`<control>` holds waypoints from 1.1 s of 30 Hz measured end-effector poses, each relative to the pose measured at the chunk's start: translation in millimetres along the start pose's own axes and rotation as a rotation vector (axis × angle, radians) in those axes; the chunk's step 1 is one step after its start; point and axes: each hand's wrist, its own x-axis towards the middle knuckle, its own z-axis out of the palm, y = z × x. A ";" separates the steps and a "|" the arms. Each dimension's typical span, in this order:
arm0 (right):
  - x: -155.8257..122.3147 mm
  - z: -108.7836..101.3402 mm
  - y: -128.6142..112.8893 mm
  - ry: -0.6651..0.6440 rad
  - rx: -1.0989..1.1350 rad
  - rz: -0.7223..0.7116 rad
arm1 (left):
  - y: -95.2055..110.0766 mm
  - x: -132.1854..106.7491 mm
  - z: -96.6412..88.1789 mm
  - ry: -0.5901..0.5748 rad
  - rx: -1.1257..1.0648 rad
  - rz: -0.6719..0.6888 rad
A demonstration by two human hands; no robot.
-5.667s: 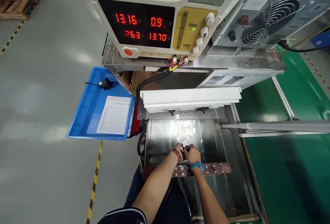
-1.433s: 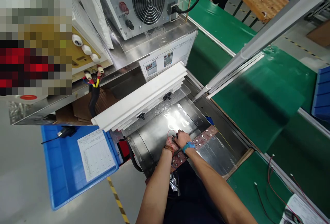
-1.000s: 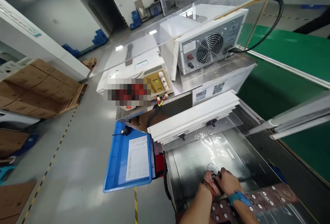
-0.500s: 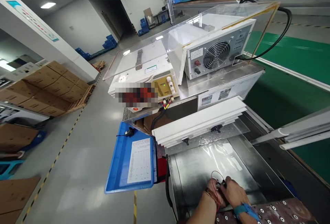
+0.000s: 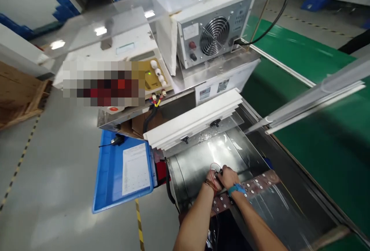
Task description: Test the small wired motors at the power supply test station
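Note:
Close together over the metal work surface [image 5: 185,181], my left hand [image 5: 213,178] and my right hand [image 5: 229,177] are both closed. Between their fingertips is something small and dark, too small to name. A thin red wire [image 5: 212,164] loops up from the fingers and runs down along my left wrist. Just below the hands lies a brown strip [image 5: 257,183] with pale rings along it. A bracelet sits on my left wrist, and a blue wrist strap [image 5: 237,189] is round my right wrist.
Beyond the hands stands a white slatted panel [image 5: 193,118] with black knobs. Behind it, under a clear cover, are a tester with a yellow panel [image 5: 147,75] and a grey unit with a fan [image 5: 215,35]. A blue tray [image 5: 108,177] with a paper sheet [image 5: 135,169] is at left.
The view has shifted and tilted down, so the bench sits further left and more of my forearms shows. Both hands stay together at the red wire.

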 end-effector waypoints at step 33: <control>1.6 4.0 4.0 0.030 -0.021 0.004 | 2.2 0.4 -1.2 0.125 -0.126 -0.067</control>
